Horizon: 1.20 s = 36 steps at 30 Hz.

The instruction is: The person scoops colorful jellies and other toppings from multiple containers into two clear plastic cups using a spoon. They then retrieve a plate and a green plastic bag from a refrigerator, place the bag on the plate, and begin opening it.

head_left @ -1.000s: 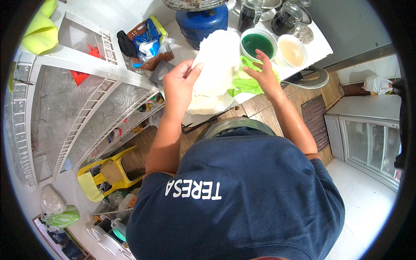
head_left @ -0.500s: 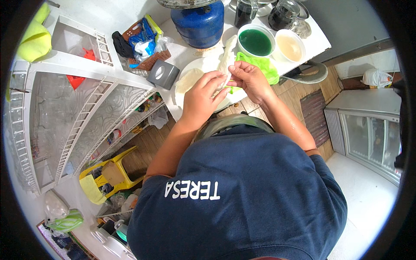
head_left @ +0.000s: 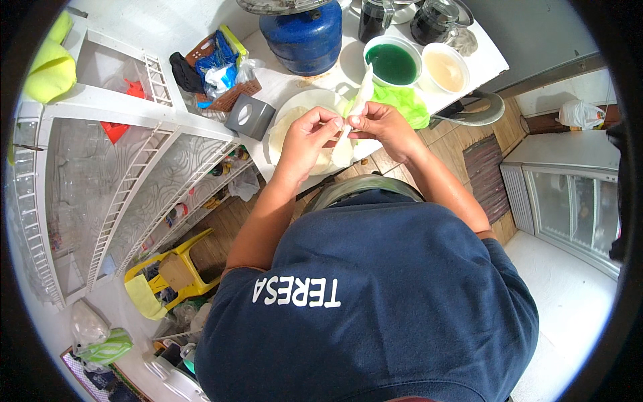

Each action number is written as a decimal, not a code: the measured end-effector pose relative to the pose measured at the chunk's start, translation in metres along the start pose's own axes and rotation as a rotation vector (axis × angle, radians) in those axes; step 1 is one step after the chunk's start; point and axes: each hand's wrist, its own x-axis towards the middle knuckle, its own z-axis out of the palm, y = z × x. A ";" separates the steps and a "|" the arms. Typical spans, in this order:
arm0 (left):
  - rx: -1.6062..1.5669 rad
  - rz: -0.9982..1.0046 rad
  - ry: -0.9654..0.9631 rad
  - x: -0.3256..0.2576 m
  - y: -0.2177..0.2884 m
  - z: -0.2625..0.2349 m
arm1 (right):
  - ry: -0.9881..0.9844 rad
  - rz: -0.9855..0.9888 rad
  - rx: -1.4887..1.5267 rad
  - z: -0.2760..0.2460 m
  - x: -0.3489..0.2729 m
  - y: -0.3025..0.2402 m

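A limp, pale white strip (head_left: 343, 151), perhaps dough or cloth, is pinched between both hands over the front of the white table. My left hand (head_left: 309, 139) closes thumb and fingertips on its left side. Right beside it, my right hand (head_left: 386, 127) grips the strip's middle, the thumb against bent fingers. One end rises past the fingers; the other hangs below them. Under the hands lies a white plate (head_left: 305, 98) with a pale, round, flat piece (head_left: 281, 130) on it, partly covered by my left hand. Bright green cloth or plastic (head_left: 405, 104) lies by my right hand.
Behind the hands stand a blue gas cylinder (head_left: 305, 40), a tub of green liquid (head_left: 393, 65), a tub of cream-coloured liquid (head_left: 443, 70) and dark glass jugs (head_left: 375, 20). Left are a grey box (head_left: 250, 115), a brown basket (head_left: 231, 95) and white wire shelving (head_left: 127, 181).
The hands have drawn closer together on the white strip. Its lower part now hangs down below the fingers, and its upper end has tipped to the right.
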 end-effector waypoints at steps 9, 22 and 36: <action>0.044 0.106 -0.083 -0.002 0.000 0.000 | -0.114 -0.035 -0.192 -0.004 -0.001 -0.001; 0.248 0.166 0.164 -0.002 -0.007 0.009 | -0.060 -0.097 -0.230 0.012 0.000 -0.002; 0.473 0.418 0.291 0.003 -0.004 0.013 | 0.101 -0.229 -0.485 0.014 0.000 -0.005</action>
